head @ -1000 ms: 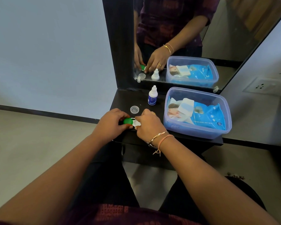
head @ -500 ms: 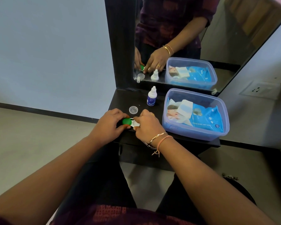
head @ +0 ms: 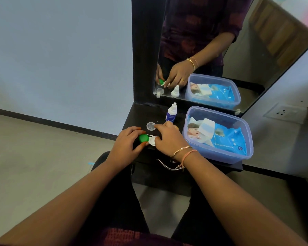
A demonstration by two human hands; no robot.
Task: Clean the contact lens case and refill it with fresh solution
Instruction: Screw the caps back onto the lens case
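Green plastic marks the left end of things: a green cap (head: 143, 138) sits on the left well of the lens case (head: 150, 139), and the left hand (head: 127, 145) is curled round it, thumb and fingers pinching its sides. The case itself is white and lies on the front edge of the dark shelf (head: 226, 165), between the two hands. Its right well looks uncapped, its white rim showing, though whether it holds any liquid is too small to tell. Just behind it, a loose clear cap (head: 150, 125) lies flat on the shelf. The right hand (head: 168, 138) is closed over the right end of the case, fingertips pressing on it, apparently to steady it.

Further back stands a small white dropper bottle (head: 171, 113) with a blue label, upright and untouched. At the right is a clear plastic tub (head: 219, 155) holding a blue pack of wipes (head: 226, 138).

My judgement is that this is the opening step, with the second cap about to be unscrewed. That calls for a firm hold on the white body while the left fingers twist, then emptying and wiping both wells before the bottle is picked up.
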